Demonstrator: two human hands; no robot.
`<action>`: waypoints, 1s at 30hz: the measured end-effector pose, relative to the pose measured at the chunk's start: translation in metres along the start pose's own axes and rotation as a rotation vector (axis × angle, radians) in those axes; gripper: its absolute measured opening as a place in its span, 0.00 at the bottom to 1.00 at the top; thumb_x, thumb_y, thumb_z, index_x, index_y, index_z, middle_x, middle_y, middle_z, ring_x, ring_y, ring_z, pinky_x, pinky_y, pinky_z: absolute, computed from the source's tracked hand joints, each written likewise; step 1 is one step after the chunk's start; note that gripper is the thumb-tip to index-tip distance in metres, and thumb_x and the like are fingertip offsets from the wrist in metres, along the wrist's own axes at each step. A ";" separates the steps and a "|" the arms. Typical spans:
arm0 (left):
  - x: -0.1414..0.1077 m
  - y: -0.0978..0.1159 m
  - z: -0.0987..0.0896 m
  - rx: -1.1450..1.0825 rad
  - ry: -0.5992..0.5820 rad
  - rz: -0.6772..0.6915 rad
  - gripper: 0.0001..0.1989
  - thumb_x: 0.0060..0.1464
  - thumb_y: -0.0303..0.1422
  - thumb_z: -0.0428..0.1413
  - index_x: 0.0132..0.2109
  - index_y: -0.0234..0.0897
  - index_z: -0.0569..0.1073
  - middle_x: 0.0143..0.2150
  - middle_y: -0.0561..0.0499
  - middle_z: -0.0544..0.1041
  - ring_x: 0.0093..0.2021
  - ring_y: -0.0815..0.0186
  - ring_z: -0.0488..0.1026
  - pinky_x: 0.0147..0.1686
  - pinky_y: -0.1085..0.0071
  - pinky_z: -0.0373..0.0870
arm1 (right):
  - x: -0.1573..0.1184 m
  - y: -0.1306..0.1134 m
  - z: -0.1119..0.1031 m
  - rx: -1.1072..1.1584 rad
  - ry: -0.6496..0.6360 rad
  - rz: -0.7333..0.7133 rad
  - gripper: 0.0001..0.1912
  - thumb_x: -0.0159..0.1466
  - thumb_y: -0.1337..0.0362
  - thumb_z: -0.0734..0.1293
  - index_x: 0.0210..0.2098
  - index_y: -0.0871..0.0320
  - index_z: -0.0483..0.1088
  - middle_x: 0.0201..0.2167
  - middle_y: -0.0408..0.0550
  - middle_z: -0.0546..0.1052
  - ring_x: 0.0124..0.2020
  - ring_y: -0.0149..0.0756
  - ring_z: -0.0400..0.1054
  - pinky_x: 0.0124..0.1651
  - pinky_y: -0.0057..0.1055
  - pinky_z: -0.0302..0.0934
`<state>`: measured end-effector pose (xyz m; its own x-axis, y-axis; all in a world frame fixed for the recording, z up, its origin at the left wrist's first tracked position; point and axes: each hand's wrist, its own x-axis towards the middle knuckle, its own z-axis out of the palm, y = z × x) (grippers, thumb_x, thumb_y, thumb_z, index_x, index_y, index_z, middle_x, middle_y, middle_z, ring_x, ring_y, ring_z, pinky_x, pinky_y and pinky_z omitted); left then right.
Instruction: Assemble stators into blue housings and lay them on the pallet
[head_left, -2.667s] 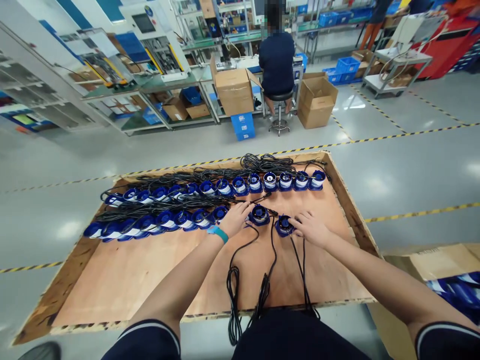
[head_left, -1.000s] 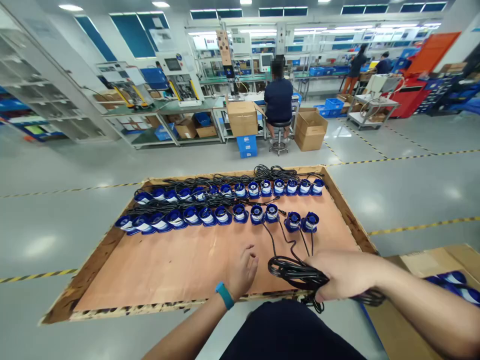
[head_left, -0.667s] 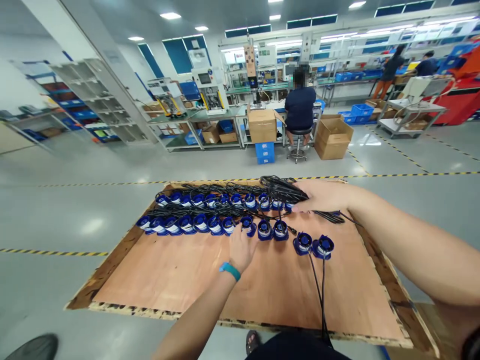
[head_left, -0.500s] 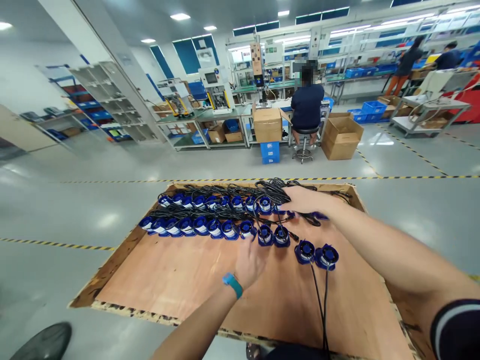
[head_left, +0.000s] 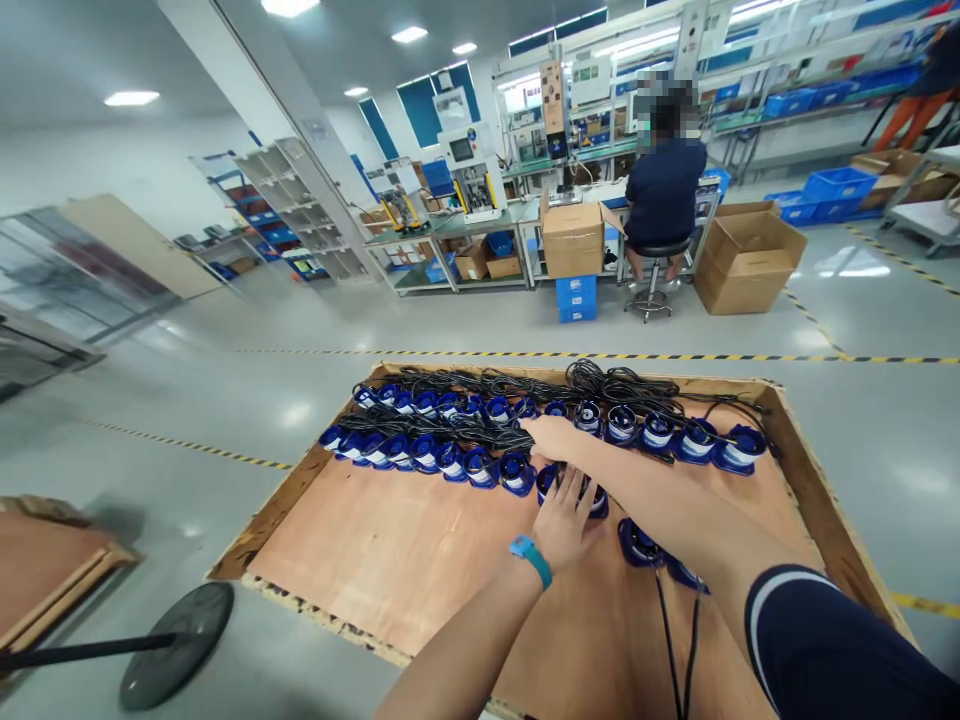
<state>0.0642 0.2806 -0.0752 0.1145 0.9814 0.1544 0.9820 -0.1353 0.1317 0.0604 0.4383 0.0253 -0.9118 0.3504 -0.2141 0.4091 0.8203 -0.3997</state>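
Observation:
Blue round units with fan-like centres, white labels and black cables stand in rows in a shallow wooden crate (head_left: 360,540). My left hand (head_left: 564,528), with a teal wristband (head_left: 531,562), lies over a blue unit (head_left: 547,484) in the front row, fingers stretched and apart. Beyond it, my right hand (head_left: 553,438) is closed on a bundle of black cable (head_left: 510,438) between the two rows; its fingertips are partly hidden. My right forearm partly covers two nearer units, including one blue unit (head_left: 639,542), whose cables run toward me.
More coiled cables (head_left: 592,380) lie along the crate's far side. A round black stand base (head_left: 178,640) is on the floor at left. Across the aisle, a person (head_left: 666,190) sits on a stool at a workbench, between cardboard boxes (head_left: 574,240).
My right hand has brought the cable bundle from the far row down to the gap between the rows. My left hand has moved onto the front-row units. The view has swung left.

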 end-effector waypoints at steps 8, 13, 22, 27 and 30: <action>0.010 0.017 0.002 -0.040 0.047 -0.108 0.39 0.60 0.49 0.56 0.68 0.27 0.58 0.68 0.26 0.61 0.69 0.41 0.59 0.65 0.41 0.58 | 0.021 0.032 0.029 0.179 -0.183 -0.064 0.13 0.68 0.63 0.66 0.50 0.57 0.75 0.40 0.48 0.81 0.40 0.36 0.75 0.43 0.26 0.64; 0.010 0.017 0.004 -0.034 0.041 -0.117 0.39 0.60 0.50 0.56 0.68 0.27 0.58 0.69 0.26 0.59 0.70 0.40 0.57 0.65 0.41 0.57 | 0.026 0.037 0.030 0.217 -0.227 -0.051 0.12 0.66 0.60 0.68 0.47 0.56 0.77 0.37 0.43 0.81 0.37 0.33 0.74 0.39 0.23 0.63; -0.020 0.005 -0.019 0.110 0.122 0.042 0.33 0.60 0.47 0.54 0.66 0.33 0.64 0.66 0.32 0.66 0.69 0.45 0.58 0.66 0.43 0.56 | 0.019 -0.021 0.042 -0.027 -0.134 -0.044 0.13 0.66 0.68 0.65 0.48 0.64 0.76 0.49 0.63 0.78 0.52 0.47 0.73 0.53 0.34 0.63; -0.070 -0.021 -0.036 0.436 0.199 0.041 0.31 0.66 0.48 0.43 0.68 0.34 0.62 0.73 0.39 0.56 0.75 0.49 0.44 0.71 0.45 0.46 | 0.020 -0.001 0.072 -0.183 0.124 -0.115 0.17 0.69 0.61 0.62 0.48 0.68 0.75 0.45 0.70 0.78 0.50 0.54 0.73 0.54 0.42 0.63; -0.085 -0.043 -0.041 0.538 0.194 -0.205 0.38 0.65 0.53 0.42 0.71 0.30 0.55 0.75 0.34 0.49 0.75 0.45 0.40 0.69 0.41 0.46 | 0.020 0.012 0.086 -0.242 0.150 -0.026 0.20 0.70 0.56 0.59 0.38 0.66 0.76 0.35 0.69 0.78 0.42 0.57 0.76 0.45 0.44 0.65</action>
<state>0.0061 0.1973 -0.0542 -0.0652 0.9305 0.3604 0.9252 0.1917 -0.3276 0.0505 0.4162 -0.0606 -0.9245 0.3756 -0.0655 0.3812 0.9078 -0.1750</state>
